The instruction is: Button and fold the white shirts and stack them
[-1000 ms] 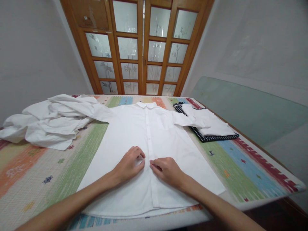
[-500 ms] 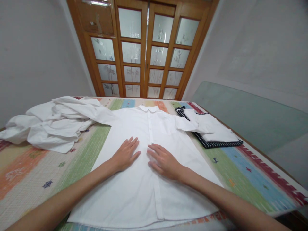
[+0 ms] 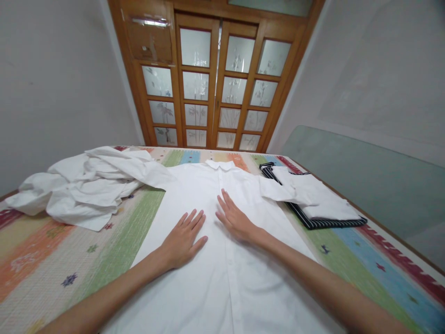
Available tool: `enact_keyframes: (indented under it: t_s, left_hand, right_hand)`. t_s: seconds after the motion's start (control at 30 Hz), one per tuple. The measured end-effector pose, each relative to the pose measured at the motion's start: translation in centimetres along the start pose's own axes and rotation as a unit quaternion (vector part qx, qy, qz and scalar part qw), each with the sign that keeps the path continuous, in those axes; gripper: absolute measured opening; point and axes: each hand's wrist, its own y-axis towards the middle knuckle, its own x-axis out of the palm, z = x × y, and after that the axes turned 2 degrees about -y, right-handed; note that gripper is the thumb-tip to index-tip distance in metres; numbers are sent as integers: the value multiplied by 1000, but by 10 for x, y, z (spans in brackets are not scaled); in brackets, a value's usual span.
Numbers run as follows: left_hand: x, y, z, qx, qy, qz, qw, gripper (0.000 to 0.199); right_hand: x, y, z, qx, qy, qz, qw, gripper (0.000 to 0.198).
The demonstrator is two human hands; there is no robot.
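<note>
One White Shirt point(image 3: 215, 260), Flat but Not Folded

Front up at the middle of the patterned tablecloth point(image 3: 83, 260), the shirt is already spread, lightly wrinkled, with no folds made. The left hand point(image 3: 184, 239) lies open on it, palm down; the right hand point(image 3: 234, 220) is open too, tilted, its contact unclear. Beyond its left sleeve, a crumpled white pile point(image 3: 86, 185) lies unsmoothed; rightward, folded white clothing point(image 3: 323, 197) tops a striped garment point(image 3: 313, 223).
</note>
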Motion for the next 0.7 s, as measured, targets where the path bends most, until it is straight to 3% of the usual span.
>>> enact_keyframes:
  t_s: [0.13, 0.3, 0.7]
  left_hand:
    - [-2, -1, 0, -4, 7, -9, 1000, 61]
    - [-4, -2, 2, 1, 17, -3, 1000, 61]
    - [-1, -3, 2, -11, 14, -8, 1000, 64]
  right_hand:
    - [12, 40, 26, 65, -14, -21, 998, 72]
    - [22, 66, 45, 64, -28, -59, 996, 78]
    - [21, 124, 82, 133, -96, -93, 982, 69]
